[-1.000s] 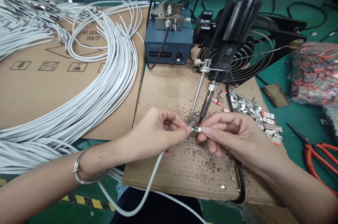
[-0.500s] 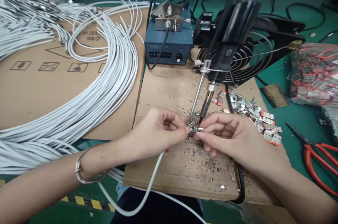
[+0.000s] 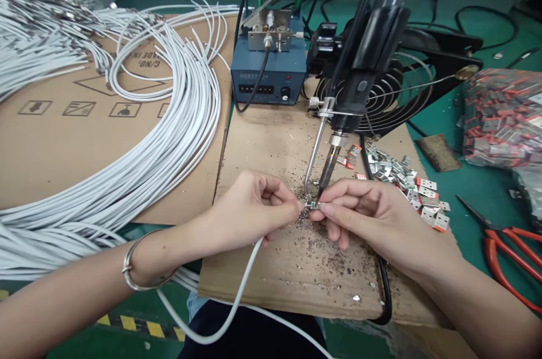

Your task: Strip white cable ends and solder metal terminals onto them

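Small metal connector (image 3: 312, 206) held at the tip of a soldering iron (image 3: 330, 164).
Left hand (image 3: 265, 209) pinches the white cable (image 3: 244, 285) beside it; right hand (image 3: 372, 212) has just shifted its pinch onto the far end, likely steadying it.

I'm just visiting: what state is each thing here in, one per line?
Left hand: pinching near the cable's end
Right hand: pinching a small metal connector
White cable: bent, hanging below the left hand
Soldering iron: tilted, tip down at the connector
Blue box: red light lit
Cable bundle: curved, lying on cardboard
Red-handled tool: lying down, handles spread
Fan: can't tell if spinning
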`<state>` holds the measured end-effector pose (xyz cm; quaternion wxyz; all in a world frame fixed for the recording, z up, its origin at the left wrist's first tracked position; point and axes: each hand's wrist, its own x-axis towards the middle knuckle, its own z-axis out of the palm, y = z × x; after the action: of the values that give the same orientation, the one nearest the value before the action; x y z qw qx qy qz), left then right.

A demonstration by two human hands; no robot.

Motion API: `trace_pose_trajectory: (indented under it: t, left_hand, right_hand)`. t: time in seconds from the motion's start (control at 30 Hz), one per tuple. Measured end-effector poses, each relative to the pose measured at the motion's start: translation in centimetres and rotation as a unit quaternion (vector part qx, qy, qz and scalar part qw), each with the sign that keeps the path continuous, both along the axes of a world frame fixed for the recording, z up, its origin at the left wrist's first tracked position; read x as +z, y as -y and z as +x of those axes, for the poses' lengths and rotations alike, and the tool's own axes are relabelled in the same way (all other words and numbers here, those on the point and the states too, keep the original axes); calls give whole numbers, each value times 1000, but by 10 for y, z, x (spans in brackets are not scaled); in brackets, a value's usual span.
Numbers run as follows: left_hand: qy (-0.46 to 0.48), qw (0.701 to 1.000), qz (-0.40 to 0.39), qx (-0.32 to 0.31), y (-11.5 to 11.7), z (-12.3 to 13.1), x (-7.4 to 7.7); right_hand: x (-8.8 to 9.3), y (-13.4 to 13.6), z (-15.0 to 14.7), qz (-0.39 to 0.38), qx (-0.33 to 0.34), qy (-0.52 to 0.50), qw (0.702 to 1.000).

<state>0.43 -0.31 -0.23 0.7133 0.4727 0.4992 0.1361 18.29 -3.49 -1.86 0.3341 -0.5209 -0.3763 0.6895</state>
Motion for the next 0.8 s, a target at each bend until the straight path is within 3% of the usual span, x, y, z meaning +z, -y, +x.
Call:
trace_pose_trajectory:
  t: [0.8]
  left_hand:
    - [13,1000,-1,-2,0,0,-1]
  right_hand:
    - [-7,0,7,-3,17,-83,996]
